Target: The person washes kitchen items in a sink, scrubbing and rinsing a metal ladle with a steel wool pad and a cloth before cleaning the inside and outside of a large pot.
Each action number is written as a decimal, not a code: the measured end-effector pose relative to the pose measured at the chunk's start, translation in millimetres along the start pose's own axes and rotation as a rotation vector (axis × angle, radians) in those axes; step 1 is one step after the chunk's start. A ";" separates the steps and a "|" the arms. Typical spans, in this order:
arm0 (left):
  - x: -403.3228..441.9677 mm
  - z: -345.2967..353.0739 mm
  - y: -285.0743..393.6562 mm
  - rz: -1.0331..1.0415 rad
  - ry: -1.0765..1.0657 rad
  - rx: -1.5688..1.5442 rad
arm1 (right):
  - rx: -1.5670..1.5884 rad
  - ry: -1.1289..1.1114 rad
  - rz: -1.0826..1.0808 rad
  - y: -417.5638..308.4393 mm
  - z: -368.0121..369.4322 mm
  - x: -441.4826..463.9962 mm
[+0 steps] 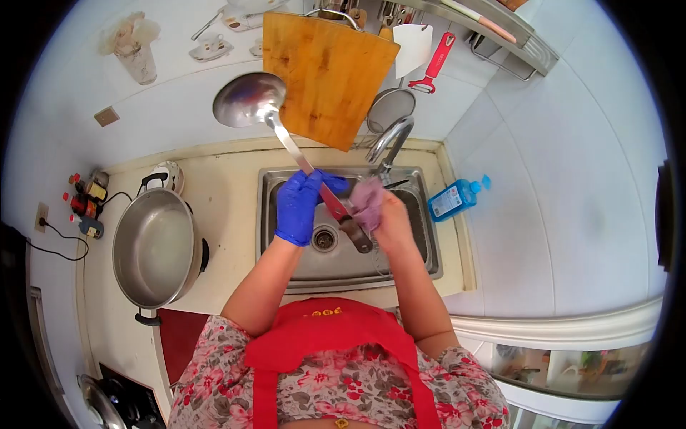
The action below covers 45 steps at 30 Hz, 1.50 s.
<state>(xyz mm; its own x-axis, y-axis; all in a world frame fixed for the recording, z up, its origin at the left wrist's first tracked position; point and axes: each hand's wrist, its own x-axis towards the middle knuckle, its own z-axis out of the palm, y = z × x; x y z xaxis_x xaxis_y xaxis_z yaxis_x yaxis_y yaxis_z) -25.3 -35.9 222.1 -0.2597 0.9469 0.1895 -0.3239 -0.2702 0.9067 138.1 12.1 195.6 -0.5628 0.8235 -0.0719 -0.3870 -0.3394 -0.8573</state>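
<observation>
My left hand (298, 207), in a blue glove, is closed around the handle of a large metal ladle (250, 100) above the sink (286, 275). The ladle's bowl points up and to the left. Its dark handle end, with a reddish stretch above it, slants down to the right over the drain (324, 238). My right hand (394, 222) is bare and grips a crumpled purple cloth (366, 204) right beside the handle. Whether the cloth touches the handle I cannot tell. The fingers of that hand are partly hidden and slightly blurred.
A curved faucet (393, 139) rises behind the sink. A blue soap bottle (452, 200) stands at the right, and a deep metal pot (156, 247) at the left. Against the wall are a wooden cutting board (321, 71), a strainer (391, 110) and a red peeler (436, 63).
</observation>
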 end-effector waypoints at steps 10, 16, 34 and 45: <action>3.8 4.7 2.5 -0.045 0.326 -0.188 | -1.408 0.087 -0.500 13.2 41.1 -22.9; 4.7 -0.8 -5.7 -0.028 0.331 -0.243 | -1.020 -0.085 -0.204 5.3 30.3 -17.6; 15.0 -21.5 -32.2 -0.079 0.472 -0.349 | -0.243 -0.129 0.200 21.0 -28.2 -25.8; 23.7 -49.1 -30.3 -0.034 0.521 -0.412 | 0.139 -0.006 0.050 26.7 -80.8 -40.4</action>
<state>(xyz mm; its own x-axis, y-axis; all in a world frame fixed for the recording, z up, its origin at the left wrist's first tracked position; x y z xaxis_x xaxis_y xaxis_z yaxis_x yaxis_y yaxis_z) -66.3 -13.8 180.6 -0.6156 0.7760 -0.1373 -0.6342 -0.3843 0.6709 209.6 6.6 134.5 -0.5880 0.8014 -0.1100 -0.4553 -0.4403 -0.7738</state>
